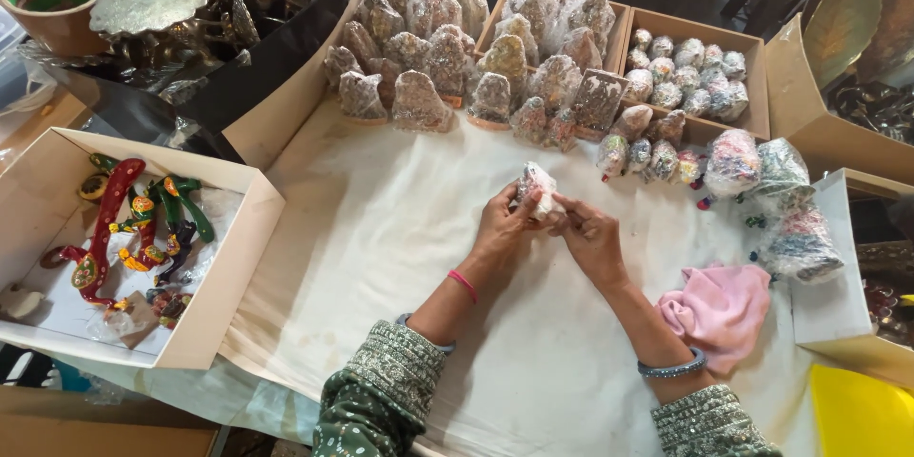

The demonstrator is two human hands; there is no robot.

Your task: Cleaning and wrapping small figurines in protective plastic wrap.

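Observation:
Both hands meet over the middle of a cream cloth (381, 257). My left hand (502, 227) and my right hand (588, 236) together hold a small figurine wrapped in clear plastic (536, 188), fingers pinching its lower end. Beyond it stands a crowd of similar plastic-wrapped figurines (428, 67), some on the cloth, some in cardboard boxes (752, 48). A pink cloth (719, 309) lies just right of my right forearm.
An open white box (243, 257) at left holds colourful painted hooks (114, 228). Silvery metal leaf-shaped pieces (152, 0) and a tape roll (52, 0) sit at the back left. More boxes stand at right, with a yellow sheet (862, 414) at the bottom right corner.

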